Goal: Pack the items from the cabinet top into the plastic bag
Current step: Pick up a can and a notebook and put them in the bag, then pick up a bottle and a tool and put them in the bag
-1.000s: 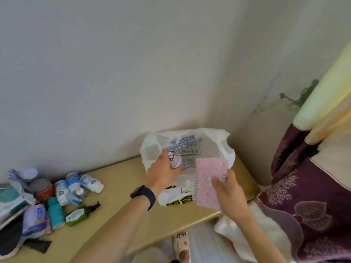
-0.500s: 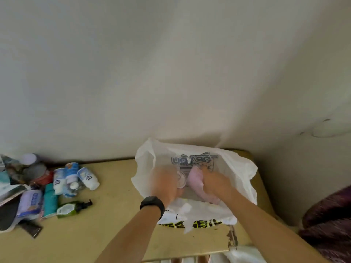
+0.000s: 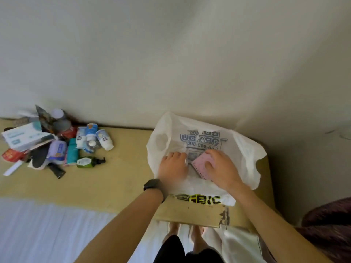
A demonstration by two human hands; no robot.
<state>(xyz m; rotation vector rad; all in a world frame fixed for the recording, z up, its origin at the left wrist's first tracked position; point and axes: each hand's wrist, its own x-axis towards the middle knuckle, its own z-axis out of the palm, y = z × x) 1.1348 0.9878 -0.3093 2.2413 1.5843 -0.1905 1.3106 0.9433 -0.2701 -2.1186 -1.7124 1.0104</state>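
Clutter filled the left of the frame: a heap of items [image 3: 57,145] lay on the cabinet top [image 3: 117,179], among them a white box [image 3: 24,137], a teal bottle [image 3: 73,153], three small white bottles [image 3: 93,137] and a green pump bottle [image 3: 89,161] at the heap's near edge. Well apart from it, right of centre, the plastic bag [image 3: 245,152] lay open against the wall. Your left hand [image 3: 173,165], a black watch [image 3: 153,186] on its wrist, reached into the bag's mouth; whether it held anything I cannot tell, since the film and blur hid the fingers. Just beside it, your right hand [image 3: 221,168] pressed down on the pink notebook [image 3: 202,164] inside the bag, fingers curled over its cover.
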